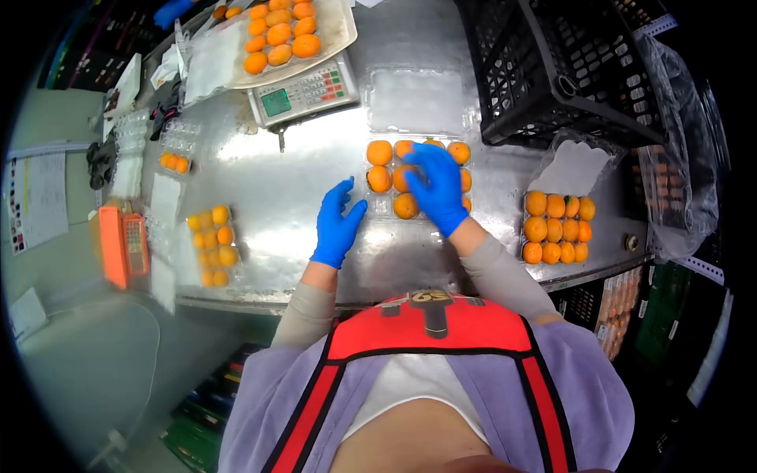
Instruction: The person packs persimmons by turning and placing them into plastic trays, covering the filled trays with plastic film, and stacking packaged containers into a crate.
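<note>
An open clear plastic tray (388,206) with rows of orange fruit (379,179) lies on the metal table in front of me, its lid (415,100) folded back away from me. My right hand (436,186), in a blue glove, is over the tray's right part and covers some fruit; its fingers are spread, and whether fruit is under them is hidden. Left of the tray, my left hand (337,225), gloved in blue too, hovers with thumb and fingers apart and holds nothing.
A scale (303,93) bearing a fruit-filled tray stands beyond, to the left. A black crate (568,79) is at the back right. Filled trays lie at right (556,229) and left (211,246). An orange device (114,247) stands far left.
</note>
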A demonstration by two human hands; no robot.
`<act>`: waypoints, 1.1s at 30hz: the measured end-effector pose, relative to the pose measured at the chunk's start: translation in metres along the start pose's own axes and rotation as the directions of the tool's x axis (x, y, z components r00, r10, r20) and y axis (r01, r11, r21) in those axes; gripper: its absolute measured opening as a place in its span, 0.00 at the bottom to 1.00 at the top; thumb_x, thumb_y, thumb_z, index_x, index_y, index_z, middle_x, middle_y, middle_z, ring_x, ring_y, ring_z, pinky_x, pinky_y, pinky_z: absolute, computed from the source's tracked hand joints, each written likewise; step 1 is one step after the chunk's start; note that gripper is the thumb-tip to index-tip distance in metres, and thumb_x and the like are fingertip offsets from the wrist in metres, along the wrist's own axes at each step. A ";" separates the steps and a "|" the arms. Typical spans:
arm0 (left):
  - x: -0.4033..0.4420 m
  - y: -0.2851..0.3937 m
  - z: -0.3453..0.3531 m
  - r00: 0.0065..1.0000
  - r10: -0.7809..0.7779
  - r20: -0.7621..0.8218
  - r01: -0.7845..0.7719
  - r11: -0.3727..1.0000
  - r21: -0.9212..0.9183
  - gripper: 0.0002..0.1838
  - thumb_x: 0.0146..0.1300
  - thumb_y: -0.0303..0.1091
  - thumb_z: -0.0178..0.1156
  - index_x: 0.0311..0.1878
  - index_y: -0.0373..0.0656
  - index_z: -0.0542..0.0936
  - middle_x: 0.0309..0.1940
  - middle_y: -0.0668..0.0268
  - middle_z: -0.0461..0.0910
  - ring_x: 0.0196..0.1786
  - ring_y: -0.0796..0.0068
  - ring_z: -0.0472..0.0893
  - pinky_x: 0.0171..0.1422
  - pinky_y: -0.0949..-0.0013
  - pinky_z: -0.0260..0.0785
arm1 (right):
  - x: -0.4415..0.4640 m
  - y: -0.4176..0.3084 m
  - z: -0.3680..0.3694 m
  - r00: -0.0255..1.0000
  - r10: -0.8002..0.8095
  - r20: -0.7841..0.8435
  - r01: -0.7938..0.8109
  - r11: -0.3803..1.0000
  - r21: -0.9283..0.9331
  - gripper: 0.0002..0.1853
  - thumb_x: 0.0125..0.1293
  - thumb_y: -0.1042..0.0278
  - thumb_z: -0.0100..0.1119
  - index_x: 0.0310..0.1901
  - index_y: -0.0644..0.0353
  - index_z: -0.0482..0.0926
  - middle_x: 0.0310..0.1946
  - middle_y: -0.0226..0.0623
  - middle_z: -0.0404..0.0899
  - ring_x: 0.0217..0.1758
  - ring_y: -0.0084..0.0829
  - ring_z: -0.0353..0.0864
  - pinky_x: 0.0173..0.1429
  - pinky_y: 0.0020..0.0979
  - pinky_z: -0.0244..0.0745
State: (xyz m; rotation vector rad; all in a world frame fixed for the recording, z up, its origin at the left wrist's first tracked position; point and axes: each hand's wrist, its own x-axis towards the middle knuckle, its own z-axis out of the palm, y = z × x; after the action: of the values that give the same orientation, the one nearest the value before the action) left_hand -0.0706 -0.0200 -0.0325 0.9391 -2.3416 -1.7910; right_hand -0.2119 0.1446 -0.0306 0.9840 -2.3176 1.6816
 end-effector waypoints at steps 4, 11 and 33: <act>0.008 -0.003 0.004 0.945 0.321 -0.065 -0.311 0.942 0.128 0.25 0.55 0.34 0.65 0.57 0.42 0.73 0.58 0.56 0.71 0.59 0.59 0.72 0.62 0.62 0.64 | -0.015 0.040 -0.040 0.983 0.107 -0.151 -0.133 0.975 -0.178 0.14 0.52 0.72 0.62 0.42 0.55 0.78 0.45 0.40 0.78 0.48 0.44 0.75 0.53 0.38 0.71; 0.026 0.025 0.027 0.872 0.487 0.039 -0.485 0.853 0.193 0.23 0.53 0.33 0.66 0.54 0.41 0.74 0.58 0.52 0.70 0.62 0.54 0.69 0.65 0.59 0.61 | 0.005 0.044 -0.043 0.997 0.012 0.077 0.028 0.862 -0.506 0.26 0.45 0.66 0.66 0.51 0.51 0.74 0.57 0.40 0.70 0.59 0.47 0.68 0.60 0.43 0.65; -0.002 0.130 0.024 0.723 0.682 0.104 -0.680 0.730 -0.060 0.39 0.48 0.30 0.70 0.64 0.39 0.65 0.62 0.56 0.67 0.63 0.60 0.69 0.66 0.61 0.62 | 0.032 -0.082 -0.082 0.881 0.287 0.375 -0.469 0.627 0.622 0.30 0.53 0.70 0.69 0.57 0.63 0.68 0.56 0.39 0.72 0.60 0.31 0.71 0.65 0.33 0.62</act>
State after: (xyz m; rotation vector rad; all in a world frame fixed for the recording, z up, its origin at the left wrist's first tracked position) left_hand -0.1343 0.0208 0.0755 -0.0864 -2.2742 -1.5531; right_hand -0.2138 0.1892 0.0816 0.8381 -2.1261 2.9235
